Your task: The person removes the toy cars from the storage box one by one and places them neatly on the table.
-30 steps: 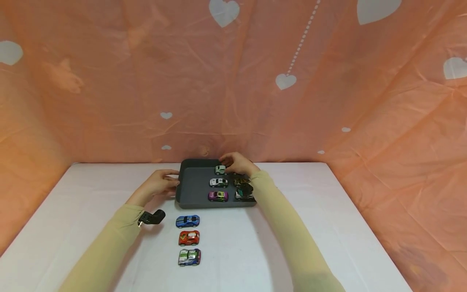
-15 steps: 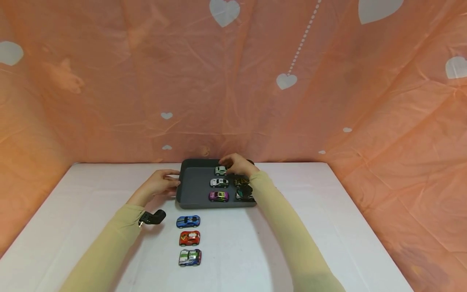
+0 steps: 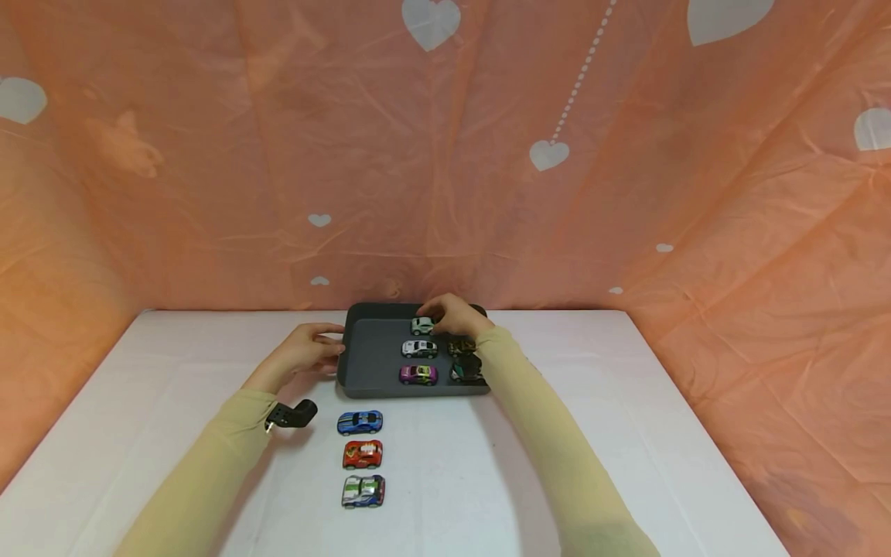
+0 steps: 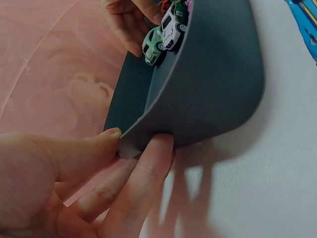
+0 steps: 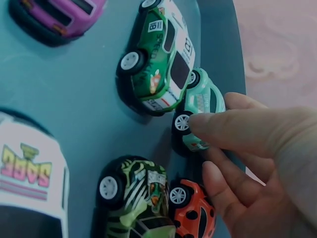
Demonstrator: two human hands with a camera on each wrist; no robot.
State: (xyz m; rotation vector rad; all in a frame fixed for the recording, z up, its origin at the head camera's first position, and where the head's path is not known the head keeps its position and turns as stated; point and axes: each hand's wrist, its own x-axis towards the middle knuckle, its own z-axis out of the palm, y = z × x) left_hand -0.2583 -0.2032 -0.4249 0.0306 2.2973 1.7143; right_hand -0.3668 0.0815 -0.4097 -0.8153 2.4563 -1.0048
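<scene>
My left hand [image 3: 301, 352] holds the left rim of a dark grey tray [image 3: 371, 356]; in the left wrist view its thumb lies on the edge and its fingers [image 4: 157, 156] press the outer wall. At the tray's far side, my right hand [image 3: 455, 313] pinches a mint-green toy car [image 5: 199, 101], thumb at its wheel side and a finger behind. Close beside it stands a white and green toy car [image 5: 163, 59]. A purple toy car [image 3: 418, 375] is nearer the front. Along the right are a striped green toy car [image 5: 136, 191], a red black-spotted toy car [image 5: 194, 210] and a white toy car [image 5: 32, 173].
In front of the tray, a blue toy car [image 3: 360, 422], a red toy car [image 3: 363, 455] and a silver-green toy car [image 3: 363, 491] form a column on the white table [image 3: 431, 495]. An orange curtain [image 3: 390, 178] with hearts hangs right behind the tray.
</scene>
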